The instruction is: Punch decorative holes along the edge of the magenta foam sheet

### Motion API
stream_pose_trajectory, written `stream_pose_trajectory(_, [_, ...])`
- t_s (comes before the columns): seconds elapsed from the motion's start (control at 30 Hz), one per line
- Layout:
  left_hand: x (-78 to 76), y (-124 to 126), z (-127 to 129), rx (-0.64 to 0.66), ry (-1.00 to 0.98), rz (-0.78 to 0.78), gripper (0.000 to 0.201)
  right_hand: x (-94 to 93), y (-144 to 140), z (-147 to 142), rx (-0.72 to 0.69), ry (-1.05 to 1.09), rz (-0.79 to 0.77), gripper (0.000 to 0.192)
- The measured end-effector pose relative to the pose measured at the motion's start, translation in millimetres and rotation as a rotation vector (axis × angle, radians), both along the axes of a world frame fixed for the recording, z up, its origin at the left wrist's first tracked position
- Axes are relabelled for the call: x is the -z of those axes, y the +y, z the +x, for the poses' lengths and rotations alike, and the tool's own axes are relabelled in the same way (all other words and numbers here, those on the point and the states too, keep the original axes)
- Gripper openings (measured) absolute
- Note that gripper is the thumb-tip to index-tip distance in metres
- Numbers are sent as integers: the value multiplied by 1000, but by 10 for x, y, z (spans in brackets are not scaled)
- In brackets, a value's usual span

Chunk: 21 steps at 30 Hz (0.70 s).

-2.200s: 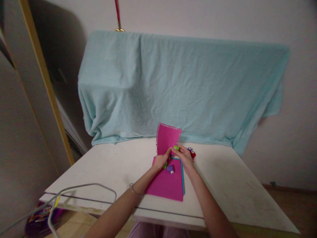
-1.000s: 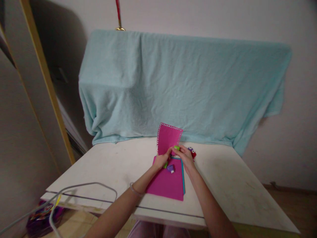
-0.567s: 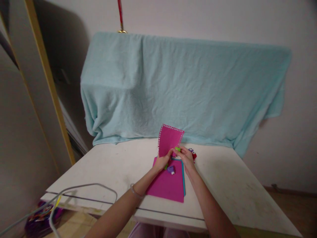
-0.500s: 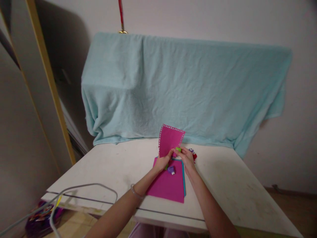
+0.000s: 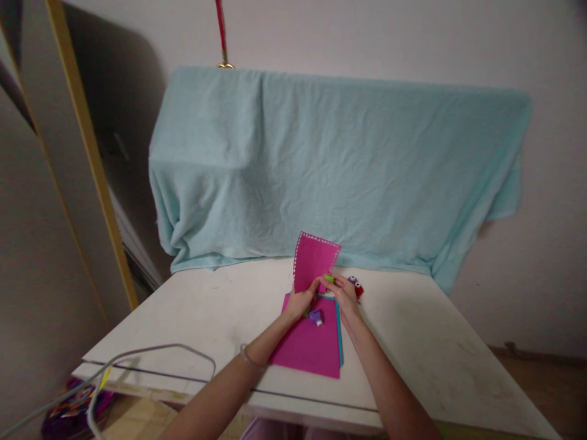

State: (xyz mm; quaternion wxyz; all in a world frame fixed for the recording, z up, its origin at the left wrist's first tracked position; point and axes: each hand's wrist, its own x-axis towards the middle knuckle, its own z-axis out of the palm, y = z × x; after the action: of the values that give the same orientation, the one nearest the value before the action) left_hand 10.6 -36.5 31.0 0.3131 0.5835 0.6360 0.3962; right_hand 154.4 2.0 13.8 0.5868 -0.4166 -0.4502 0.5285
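A pink sheet of paper point(image 5: 315, 260) with small punched shapes along its top and side edges stands tilted up from the table. My left hand point(image 5: 303, 299) grips its lower part. At the sheet's right edge, my right hand point(image 5: 345, 293) is closed around a small green craft punch point(image 5: 329, 278). Below the hands lies a larger pink sheet point(image 5: 307, 348) with a blue sheet point(image 5: 339, 336) showing along its right side. On the larger pink sheet rests a purple craft punch point(image 5: 315, 316), next to a green piece point(image 5: 307, 311) partly hidden by my left hand.
Right of my right hand sit small red and purple figures with big eyes point(image 5: 355, 286). The white table point(image 5: 413, 342) backs onto a draped light-blue cloth point(image 5: 348, 165). A grey cable point(image 5: 156, 347) loops over the table's front left edge.
The view has shifted slightly. Both hands keep their hold on the sheet and the green punch, with hardly any movement.
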Motion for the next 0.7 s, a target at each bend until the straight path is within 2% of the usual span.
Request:
stream_pose_trajectory(0.13, [30,41,2,19,8,-74,50,-19,-8,-23,-16,-12,-10,46])
stream_pose_trajectory(0.3, [226,125,-69,105,84,-143,46,-47,-40,-42,-51,-1,4,47])
stream_pose_trajectory(0.5, [337,167,-78,33,-104,-124,58,-43,-55,-41,-66,1,-16,49])
stream_pose_trajectory(0.7, [386,226,-56,34,-147,-161,63,-40,-54,-39,-80,-4,-39,51])
